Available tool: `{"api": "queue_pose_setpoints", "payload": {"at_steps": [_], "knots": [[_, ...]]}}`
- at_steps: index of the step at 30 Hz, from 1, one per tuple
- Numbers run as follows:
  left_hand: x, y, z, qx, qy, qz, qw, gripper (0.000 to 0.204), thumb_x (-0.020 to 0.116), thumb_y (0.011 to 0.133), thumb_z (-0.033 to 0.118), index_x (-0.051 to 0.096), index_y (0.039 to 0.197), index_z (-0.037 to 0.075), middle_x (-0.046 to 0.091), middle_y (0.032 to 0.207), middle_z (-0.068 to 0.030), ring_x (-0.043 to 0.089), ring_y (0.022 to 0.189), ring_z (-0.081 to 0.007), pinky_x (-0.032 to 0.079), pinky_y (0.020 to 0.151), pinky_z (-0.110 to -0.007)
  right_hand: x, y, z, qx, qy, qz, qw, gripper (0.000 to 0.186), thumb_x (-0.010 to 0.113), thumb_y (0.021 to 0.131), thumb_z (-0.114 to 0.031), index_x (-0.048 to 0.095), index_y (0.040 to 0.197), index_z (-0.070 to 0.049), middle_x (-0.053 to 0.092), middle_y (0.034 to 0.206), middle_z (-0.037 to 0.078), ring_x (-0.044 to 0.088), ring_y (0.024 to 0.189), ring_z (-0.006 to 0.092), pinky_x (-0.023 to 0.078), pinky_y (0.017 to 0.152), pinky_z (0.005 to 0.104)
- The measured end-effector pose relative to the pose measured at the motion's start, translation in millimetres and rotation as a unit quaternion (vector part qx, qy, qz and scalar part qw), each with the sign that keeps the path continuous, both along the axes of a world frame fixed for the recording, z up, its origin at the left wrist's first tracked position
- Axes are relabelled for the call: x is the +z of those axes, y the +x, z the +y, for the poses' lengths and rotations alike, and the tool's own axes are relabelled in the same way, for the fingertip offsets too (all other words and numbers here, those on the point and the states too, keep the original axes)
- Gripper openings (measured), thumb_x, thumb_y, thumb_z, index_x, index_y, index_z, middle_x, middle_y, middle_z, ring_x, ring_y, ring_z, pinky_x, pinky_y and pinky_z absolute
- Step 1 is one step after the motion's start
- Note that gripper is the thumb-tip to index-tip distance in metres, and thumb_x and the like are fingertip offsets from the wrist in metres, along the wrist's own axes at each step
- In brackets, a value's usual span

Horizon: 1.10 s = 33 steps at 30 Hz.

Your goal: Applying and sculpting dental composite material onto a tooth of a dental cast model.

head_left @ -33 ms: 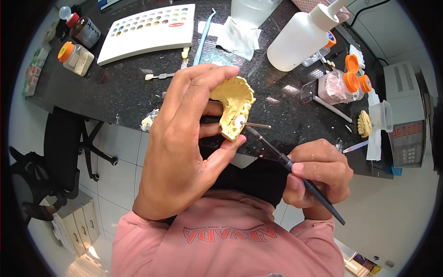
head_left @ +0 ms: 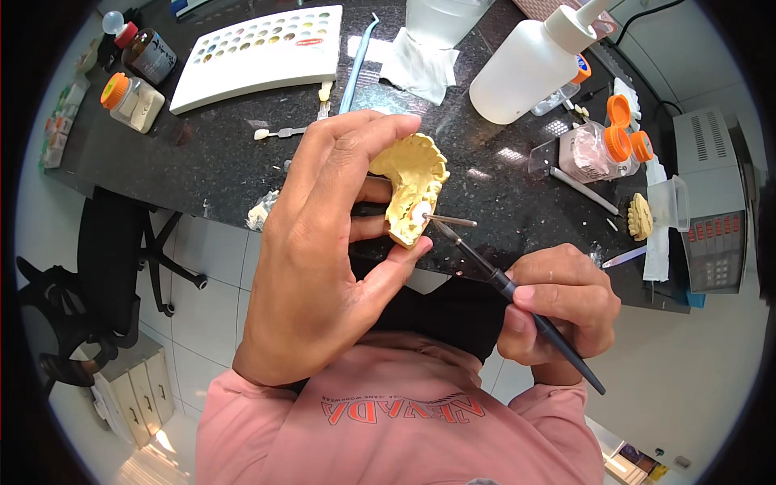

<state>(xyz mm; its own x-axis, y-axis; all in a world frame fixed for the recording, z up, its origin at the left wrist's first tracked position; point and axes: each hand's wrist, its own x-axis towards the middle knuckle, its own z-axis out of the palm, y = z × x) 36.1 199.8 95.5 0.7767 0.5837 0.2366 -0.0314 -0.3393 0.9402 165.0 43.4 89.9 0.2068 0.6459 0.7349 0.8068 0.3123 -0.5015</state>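
Note:
My left hand (head_left: 315,259) is closed around a yellow stone dental model (head_left: 408,170), with a white tooth piece (head_left: 419,212) set near its lower end and a thin metal pin (head_left: 453,221) sticking out sideways from it. My right hand (head_left: 558,307) grips a black brush handle (head_left: 509,287), its metal tip reaching the model by the white piece, fine bristles too small to make out.
A white shade palette (head_left: 255,56), blue tool (head_left: 356,73), water cup (head_left: 440,16), white squeeze bottle (head_left: 521,73), pink powder jar (head_left: 586,153), second model (head_left: 638,217) and small jars (head_left: 129,105) lie on the dark countertop (head_left: 210,162). A black chair (head_left: 113,250) stands left, a grey machine (head_left: 711,242) right.

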Motion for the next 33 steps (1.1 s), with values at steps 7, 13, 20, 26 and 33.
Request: {"api": "queue_pose_setpoints", "payload": {"at_steps": [7,13,20,26,33], "knots": [[-1.5,0.9,2.7,0.0,0.011,-0.008,1.0,0.072,0.068,0.063,-0.016,0.052,0.13,0.004,0.048,0.126,-0.0088,0.062,0.089,-0.013,0.057,0.074,-0.021,-0.5,-0.5,-2.1,0.005,-0.029,-0.01,1.0,0.02,0.07,0.079,-0.008,0.056,0.093,-0.004,0.061,0.072,0.01,0.06,0.057,0.0184,0.049,0.052,0.027],[-3.1,1.3,2.7,0.006,0.003,-0.014,1.0,0.069,0.071,0.065,-0.013,0.053,0.129,0.004,0.048,0.126,-0.0085,0.062,0.089,-0.0127,0.058,0.074,-0.021,-3.3,0.9,-4.5,0.067,0.011,0.004,0.998,0.025,0.076,0.071,0.0,0.065,0.093,-0.001,0.063,0.078,0.009,0.064,0.061,0.0191,0.052,0.049,0.0261],[-5.5,2.2,4.0,0.001,0.012,-0.032,0.999,0.067,0.072,0.066,-0.013,0.053,0.128,0.004,0.049,0.125,-0.008,0.062,0.089,-0.0127,0.058,0.075,-0.022,-2.8,3.2,-12.8,0.126,-0.047,0.002,0.991,0.031,0.078,0.071,-0.002,0.067,0.1,-0.002,0.062,0.084,0.008,0.064,0.064,0.0192,0.052,0.05,0.027],[-7.0,2.8,3.9,-0.001,0.018,-0.035,0.999,0.067,0.072,0.066,-0.013,0.053,0.128,0.004,0.049,0.125,-0.0075,0.062,0.09,-0.0131,0.058,0.076,-0.023,-1.1,0.6,-15.7,0.117,-0.038,0.028,0.992,0.035,0.078,0.07,0.0,0.066,0.103,-0.001,0.063,0.082,0.008,0.064,0.064,0.0198,0.053,0.051,0.0278],[-7.1,3.8,4.0,0.001,0.022,-0.038,0.999,0.067,0.072,0.066,-0.013,0.054,0.127,0.005,0.049,0.124,-0.0073,0.062,0.09,-0.0132,0.058,0.075,-0.023,1.9,3.3,-23.8,0.114,-0.088,0.039,0.989,0.033,0.079,0.069,0.0,0.068,0.1,-0.002,0.063,0.085,0.008,0.065,0.065,0.0188,0.052,0.051,0.0263]]}}
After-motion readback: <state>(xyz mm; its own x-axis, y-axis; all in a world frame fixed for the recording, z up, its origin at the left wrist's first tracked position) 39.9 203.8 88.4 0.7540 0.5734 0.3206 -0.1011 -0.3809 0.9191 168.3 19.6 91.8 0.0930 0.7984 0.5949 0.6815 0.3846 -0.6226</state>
